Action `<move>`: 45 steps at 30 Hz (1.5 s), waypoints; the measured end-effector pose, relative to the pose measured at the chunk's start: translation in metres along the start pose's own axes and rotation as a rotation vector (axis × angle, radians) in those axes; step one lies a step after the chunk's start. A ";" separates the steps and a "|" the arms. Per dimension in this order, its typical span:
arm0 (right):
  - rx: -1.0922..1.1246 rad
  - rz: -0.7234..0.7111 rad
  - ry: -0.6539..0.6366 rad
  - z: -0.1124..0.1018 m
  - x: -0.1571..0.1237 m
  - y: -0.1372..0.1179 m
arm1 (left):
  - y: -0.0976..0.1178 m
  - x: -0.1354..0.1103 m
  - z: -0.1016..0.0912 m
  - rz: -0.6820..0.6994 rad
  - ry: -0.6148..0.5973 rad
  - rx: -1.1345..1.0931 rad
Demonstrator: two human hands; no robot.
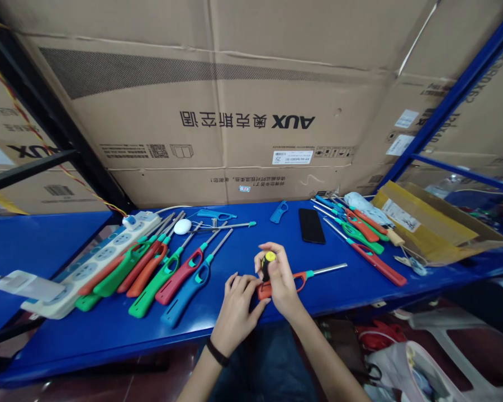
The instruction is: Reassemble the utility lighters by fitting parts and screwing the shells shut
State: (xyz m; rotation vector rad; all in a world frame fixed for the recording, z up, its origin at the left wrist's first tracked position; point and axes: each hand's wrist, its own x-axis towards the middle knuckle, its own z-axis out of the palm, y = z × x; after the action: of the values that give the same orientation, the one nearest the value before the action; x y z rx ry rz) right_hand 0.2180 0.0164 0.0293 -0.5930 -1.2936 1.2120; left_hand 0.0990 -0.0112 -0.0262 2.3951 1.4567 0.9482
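My right hand [280, 279] is shut around a small screwdriver [268, 265] with a yellow-capped black handle, its tip pointing down at the grip of an orange utility lighter [293, 283]. The lighter lies flat on the blue workbench [352, 293], its metal nozzle [330, 269] reaching right. My left hand [237, 310] rests just left of it, fingertips on the orange grip's end. The screw under the screwdriver tip is hidden by my fingers.
Several finished-looking lighters [167, 273] lie left, beside a white power strip [96, 262]. More lighters [360, 234], a black phone [311, 225] and a yellow packet [427, 223] lie right. Cardboard boxes [235, 100] wall the back; bags [406, 368] sit below the bench.
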 end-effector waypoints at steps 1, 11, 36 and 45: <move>-0.024 0.019 -0.024 0.000 0.000 -0.002 | 0.000 0.000 0.000 0.000 0.000 -0.003; -0.009 -0.027 0.000 0.002 -0.001 0.000 | 0.000 0.000 0.000 0.015 0.032 0.013; -0.290 -0.272 0.290 -0.011 -0.011 -0.009 | 0.004 0.001 -0.002 -0.006 0.038 -0.003; -0.278 -0.210 0.351 -0.001 -0.011 -0.015 | 0.006 0.004 -0.003 0.021 0.039 0.044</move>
State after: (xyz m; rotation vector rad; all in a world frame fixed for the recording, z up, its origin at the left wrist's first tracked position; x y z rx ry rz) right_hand 0.2262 0.0023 0.0384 -0.8085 -1.1948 0.7215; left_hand 0.1027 -0.0114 -0.0194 2.4406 1.4832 0.9830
